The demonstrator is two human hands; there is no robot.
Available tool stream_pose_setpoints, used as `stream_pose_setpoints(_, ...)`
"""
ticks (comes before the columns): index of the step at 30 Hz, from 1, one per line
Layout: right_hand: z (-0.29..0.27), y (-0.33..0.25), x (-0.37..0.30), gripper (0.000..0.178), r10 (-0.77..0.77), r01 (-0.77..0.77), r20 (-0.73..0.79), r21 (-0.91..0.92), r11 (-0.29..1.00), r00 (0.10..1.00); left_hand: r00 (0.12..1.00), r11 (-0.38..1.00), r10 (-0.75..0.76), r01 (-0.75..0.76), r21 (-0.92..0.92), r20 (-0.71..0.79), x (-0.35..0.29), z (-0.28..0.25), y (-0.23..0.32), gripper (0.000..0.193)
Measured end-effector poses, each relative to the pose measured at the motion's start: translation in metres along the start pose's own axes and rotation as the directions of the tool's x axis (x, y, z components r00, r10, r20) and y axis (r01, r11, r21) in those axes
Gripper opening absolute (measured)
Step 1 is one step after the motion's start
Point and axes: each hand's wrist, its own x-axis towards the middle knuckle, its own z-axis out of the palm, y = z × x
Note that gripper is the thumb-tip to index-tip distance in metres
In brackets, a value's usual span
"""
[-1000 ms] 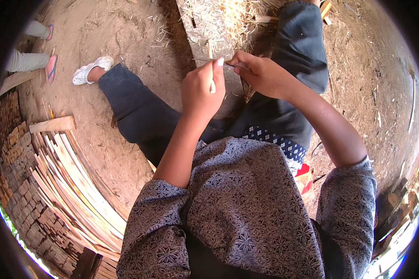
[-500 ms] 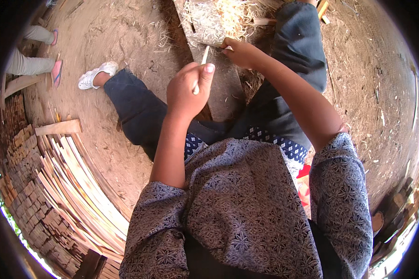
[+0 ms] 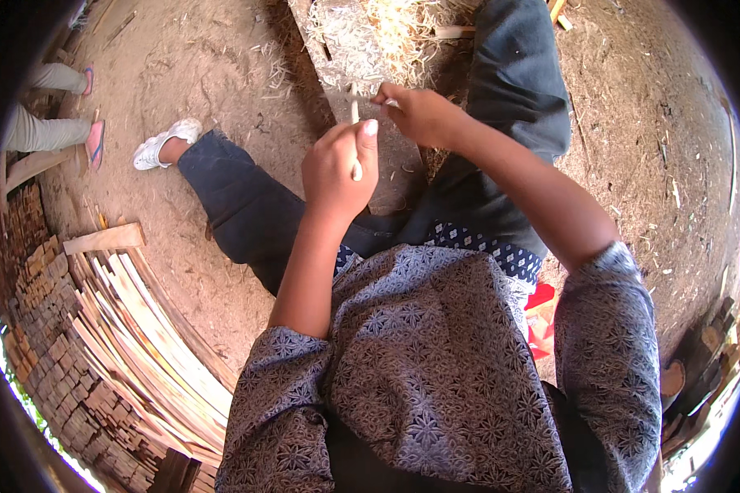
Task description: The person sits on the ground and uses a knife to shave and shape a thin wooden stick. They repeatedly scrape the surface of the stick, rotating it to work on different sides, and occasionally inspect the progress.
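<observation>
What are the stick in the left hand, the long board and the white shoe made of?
The stick looks like bare wood, maybe bamboo: pale, matte and smooth, with similarly pale shavings nearby.
The board seems to be unpainted wood: flat, plank-shaped, dull grey-brown.
The shoe might be rubber or plastic, as it's plain white, but it's too small to be sure.

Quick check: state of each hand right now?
Left hand: closed around a thin pale wooden stick.
Right hand: closed on a thin-bladed knife, its blade blurred.
</observation>
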Motion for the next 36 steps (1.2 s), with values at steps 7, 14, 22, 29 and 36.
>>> stream_pose_setpoints(7, -0.02, -0.011, 0.019, 0.025, 0.266, -0.28, 0.21, 0.043, 0.959, 0.941, 0.979, 0.961, -0.191, 0.171, -0.217, -0.076, 0.002, 0.008, -0.015, 0.049)
stream_pose_setpoints(14, -0.014, -0.031, -0.022, 0.026, -0.055, 0.046, 0.11, 0.085, 0.995, 0.992, 0.974, 0.944, -0.187, 0.143, -0.297, -0.125, -0.006, 0.008, -0.017, 0.054)
stream_pose_setpoints(22, -0.019, -0.002, 0.039, 0.03, 0.355, -0.368, 0.229, 0.014, 0.93, 0.906, 0.978, 0.966, -0.185, 0.163, -0.199, -0.093, 0.0, 0.013, -0.013, 0.052)
stream_pose_setpoints(29, -0.037, -0.045, -0.028, 0.025, 0.046, -0.08, 0.249, 0.125, 0.989, 0.967, 0.984, 0.96, -0.162, 0.14, -0.241, -0.074, -0.007, 0.009, -0.02, 0.049)
stream_pose_setpoints(36, -0.011, -0.012, 0.038, 0.028, 0.199, -0.202, 0.189, -0.004, 0.979, 0.962, 0.995, 0.995, -0.037, 0.028, -0.098, -0.091, -0.004, 0.013, -0.003, 0.042)
